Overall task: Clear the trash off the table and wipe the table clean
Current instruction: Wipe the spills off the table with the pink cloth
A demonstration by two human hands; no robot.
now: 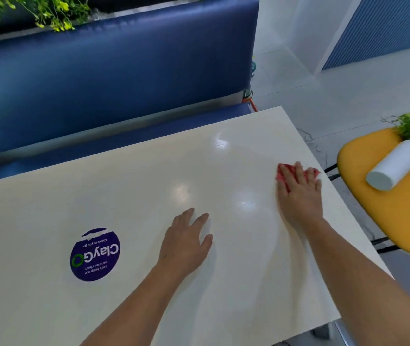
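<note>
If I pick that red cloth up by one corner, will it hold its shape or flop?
Probably flops: the red cloth lies crumpled and flattened under the right hand and its straight fingers. It is likely light, since it looks thin and small beside the hand. It should slide easily, because the table is glossy with light reflections.

Left hand: bare; faint tendon ridges across the back, knuckles smooth.
Left forearm: bare skin right down to the bottom frame edge; slender, widening toward the elbow.
Right hand: bare; outline smeared by blur on the thumb side.
Right forearm: bare skin out to the right frame edge; looks thicker, being nearer the lens.
</note>
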